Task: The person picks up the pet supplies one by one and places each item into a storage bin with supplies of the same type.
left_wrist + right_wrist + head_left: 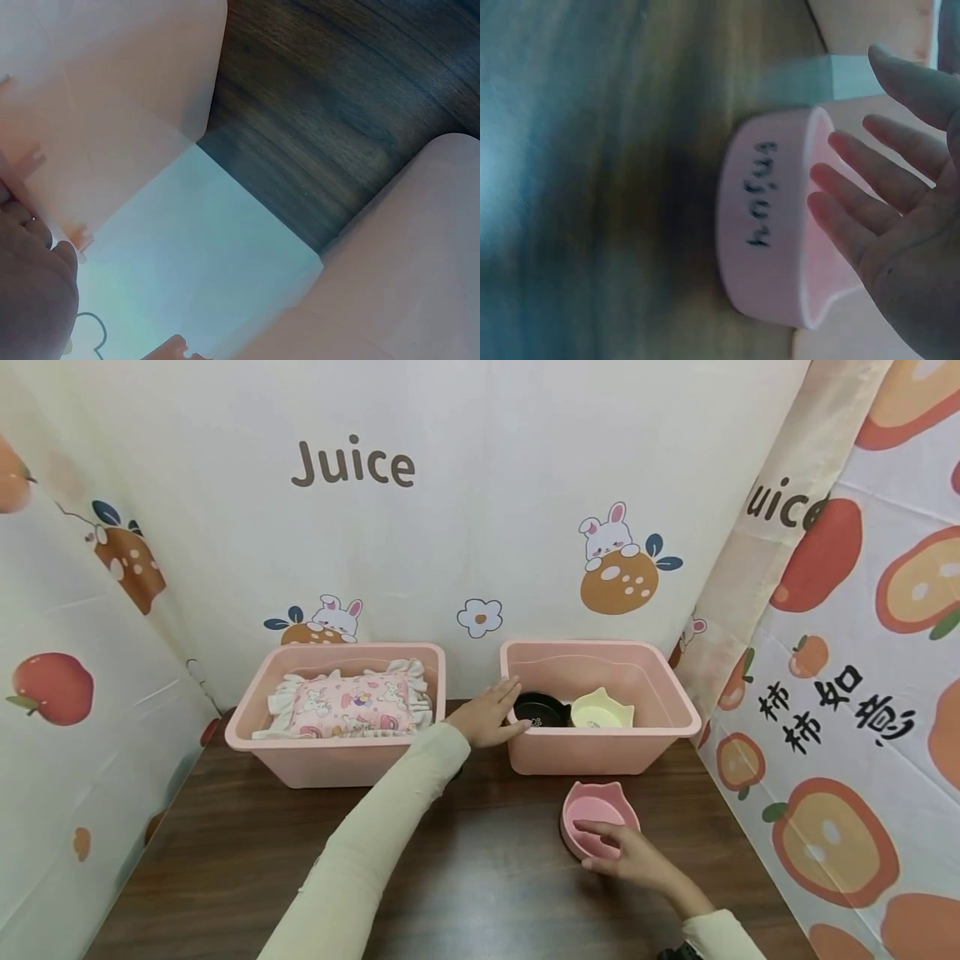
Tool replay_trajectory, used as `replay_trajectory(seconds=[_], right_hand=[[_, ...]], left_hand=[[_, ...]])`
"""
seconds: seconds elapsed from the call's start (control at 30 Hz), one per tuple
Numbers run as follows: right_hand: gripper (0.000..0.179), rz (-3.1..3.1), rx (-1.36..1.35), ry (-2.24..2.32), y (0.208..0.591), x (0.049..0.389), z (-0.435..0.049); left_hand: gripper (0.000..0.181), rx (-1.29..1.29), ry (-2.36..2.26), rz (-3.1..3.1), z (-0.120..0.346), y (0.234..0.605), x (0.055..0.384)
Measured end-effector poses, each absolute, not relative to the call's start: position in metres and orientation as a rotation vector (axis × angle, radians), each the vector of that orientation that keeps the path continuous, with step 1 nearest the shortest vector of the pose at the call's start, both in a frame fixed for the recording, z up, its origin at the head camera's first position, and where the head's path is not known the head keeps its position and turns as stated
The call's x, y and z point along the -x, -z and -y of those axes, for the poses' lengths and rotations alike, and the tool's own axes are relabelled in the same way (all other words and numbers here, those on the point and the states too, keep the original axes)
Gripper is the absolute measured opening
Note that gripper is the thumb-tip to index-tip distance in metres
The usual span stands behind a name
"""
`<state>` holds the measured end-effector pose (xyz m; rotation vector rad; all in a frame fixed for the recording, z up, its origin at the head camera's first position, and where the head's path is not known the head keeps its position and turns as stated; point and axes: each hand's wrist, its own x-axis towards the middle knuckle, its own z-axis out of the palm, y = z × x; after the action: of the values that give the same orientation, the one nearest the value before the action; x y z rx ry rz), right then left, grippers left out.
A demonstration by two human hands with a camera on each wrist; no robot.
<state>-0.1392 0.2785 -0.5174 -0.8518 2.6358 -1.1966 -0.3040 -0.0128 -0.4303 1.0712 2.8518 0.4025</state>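
A pink cat-eared bowl sits on the table, in front of the right-hand bin. My right hand hovers at its near side with fingers spread over the hollow. Lettering like "enjoy" marks the bowl's side in the right wrist view, where the fingers of my right hand look straight and hold nothing. My left hand rests on the left rim of the right pink bin, fingers extended. Inside that bin lie a black bowl and a pale yellow cat-eared bowl.
Left of my left hand stands another pink bin, holding a frilled pink pillow with rabbit prints. Both bins stand at the back of the brown wooden table, against a printed curtain. Curtains also border both sides.
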Motion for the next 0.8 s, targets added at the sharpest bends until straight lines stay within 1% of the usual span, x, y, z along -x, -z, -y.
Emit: replay_trajectory(seconds=[0.17, 0.37, 0.6, 0.8], right_hand=[[0.051, -2.592, 0.823, 1.277, 0.531, 0.132, -0.272], [0.052, -2.791, 0.819, 1.220, 0.545, 0.125, -0.264], [0.053, -3.010, 0.656, 1.116, 0.556, 0.125, -0.253], [0.050, -3.081, 0.512, 1.113, 0.556, 0.126, -0.244]], left_hand=[[0.079, -1.068, -0.420, -2.851, 0.012, 0.431, 0.304], [0.079, -1.079, -0.429, -2.855, 0.012, 0.432, 0.303], [0.079, -1.058, -0.427, -2.859, 0.012, 0.430, 0.301], [0.078, -1.064, -0.414, -2.869, 0.012, 0.431, 0.302]])
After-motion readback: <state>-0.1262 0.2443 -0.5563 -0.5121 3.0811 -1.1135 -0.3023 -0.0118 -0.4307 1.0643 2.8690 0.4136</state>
